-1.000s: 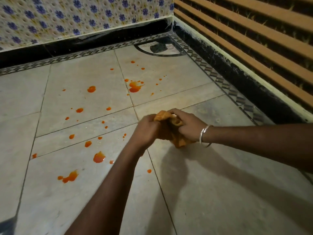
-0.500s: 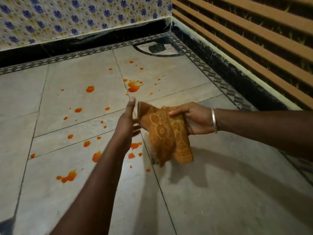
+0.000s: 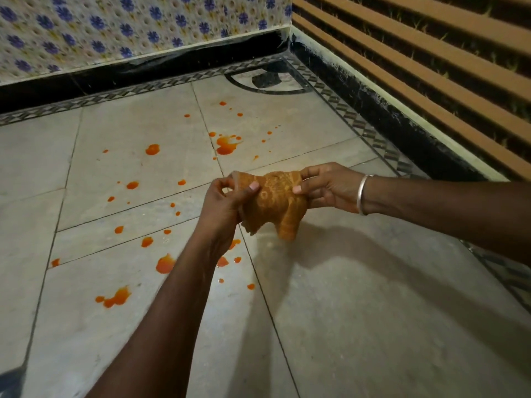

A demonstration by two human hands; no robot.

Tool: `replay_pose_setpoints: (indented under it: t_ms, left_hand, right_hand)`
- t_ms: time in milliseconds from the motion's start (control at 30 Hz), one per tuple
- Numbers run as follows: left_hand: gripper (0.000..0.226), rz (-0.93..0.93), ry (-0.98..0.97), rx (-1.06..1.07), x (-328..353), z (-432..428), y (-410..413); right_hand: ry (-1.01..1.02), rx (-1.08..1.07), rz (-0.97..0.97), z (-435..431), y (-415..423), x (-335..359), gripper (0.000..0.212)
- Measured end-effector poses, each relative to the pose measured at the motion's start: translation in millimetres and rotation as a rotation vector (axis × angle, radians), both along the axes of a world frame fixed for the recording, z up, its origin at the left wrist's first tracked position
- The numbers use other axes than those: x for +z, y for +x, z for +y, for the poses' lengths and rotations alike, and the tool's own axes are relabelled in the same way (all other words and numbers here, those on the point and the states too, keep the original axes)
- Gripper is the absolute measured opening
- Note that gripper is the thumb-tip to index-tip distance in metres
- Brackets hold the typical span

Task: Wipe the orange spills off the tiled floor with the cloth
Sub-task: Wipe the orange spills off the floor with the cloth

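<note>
Near spills (image 3: 115,297), below and left of the fingers (image 3: 311,171), lie unwiped on the tiled floor (image 3: 359,311). Left hand (image 3: 227,202) and right hand (image 3: 327,188) each pinch one end of the cloth (image 3: 275,205), fingers clamped, holding it above the floor. Beyond the fingers lie further orange splashes (image 3: 227,143). Wiping appears hardly begun.

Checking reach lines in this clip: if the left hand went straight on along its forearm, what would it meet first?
The left hand grips the cloth. Beyond that, probably the tiled floor near the big orange splash; its height above the floor is unclear.
</note>
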State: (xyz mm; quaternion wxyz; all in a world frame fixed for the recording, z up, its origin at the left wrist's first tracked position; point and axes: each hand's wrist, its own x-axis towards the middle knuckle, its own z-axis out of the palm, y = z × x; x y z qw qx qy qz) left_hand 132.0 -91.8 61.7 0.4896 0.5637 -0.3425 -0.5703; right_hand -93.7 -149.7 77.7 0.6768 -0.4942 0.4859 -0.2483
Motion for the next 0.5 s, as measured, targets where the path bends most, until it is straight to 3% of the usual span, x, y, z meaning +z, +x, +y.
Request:
replay_pose_setpoints:
  t_ms: [100, 167, 233, 333, 433, 500]
  left_hand:
    - [0.060, -0.088, 0.000, 0.043, -3.5, -1.0, -3.8]
    - [0.057, -0.111, -0.021, 0.010, -3.9, -0.1, -5.6]
    - [0.063, -0.141, -0.047, -0.094, -4.1, 2.0, -5.7]
    - [0.074, -0.426, -0.137, -0.207, -4.9, 3.5, -5.4]
    - [0.040, -0.754, -0.257, -0.142, -4.5, 0.6, -3.5]
    - [0.018, -0.844, -0.304, -0.119, -2.5, 0.9, -2.2]
  right_hand:
    - [-0.077, -0.134, -0.016, 1.4, 1.7, -3.7, 0.056]
    - [-0.182, -0.055, 0.022, 3.8, 3.5, -2.4, 0.063]
    - [-0.350, 0.068, 0.182, 6.6, 4.8, -0.3, 0.066]
    - [-0.588, 0.128, 0.447, 7.6, 6.1, -2.2, 0.057]
    - [-0.758, 0.106, 0.605, 3.8, 1.2, -5.2, 0.035]
    - [-0.835, 0.113, 0.656, -0.9, 0.4, -6.4, 0.022]
